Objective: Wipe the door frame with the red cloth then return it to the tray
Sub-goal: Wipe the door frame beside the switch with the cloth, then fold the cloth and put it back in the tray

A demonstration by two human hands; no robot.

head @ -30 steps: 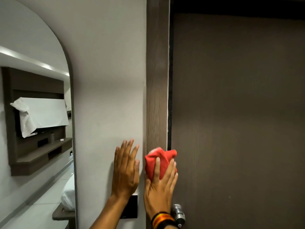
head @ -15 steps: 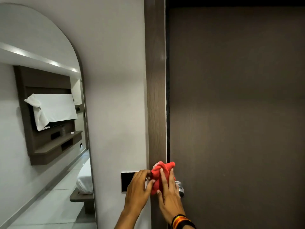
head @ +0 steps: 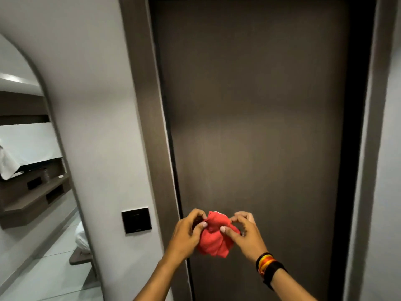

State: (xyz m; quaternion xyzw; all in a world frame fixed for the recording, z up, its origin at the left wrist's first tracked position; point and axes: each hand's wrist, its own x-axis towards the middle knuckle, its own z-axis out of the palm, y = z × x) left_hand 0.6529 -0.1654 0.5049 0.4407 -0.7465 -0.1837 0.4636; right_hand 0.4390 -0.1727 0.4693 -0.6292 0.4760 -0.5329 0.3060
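Observation:
The red cloth [head: 213,236] is bunched up between both hands in front of the dark brown door [head: 260,127], off the surface. My left hand [head: 187,232] pinches its left side and my right hand [head: 244,232], with a striped wristband, pinches its right side. The brown door frame [head: 144,105] runs up the left of the door, and its other side [head: 368,148] stands at the right. No tray is in view.
A black switch plate [head: 136,220] sits on the white wall [head: 97,105] left of the frame. An arched mirror [head: 26,170] at far left reflects a wall shelf and a covered screen.
The cloth has come off the left door frame and moved right, in front of the door. My left hand left the wall and took hold of the cloth too. The view pulled back.

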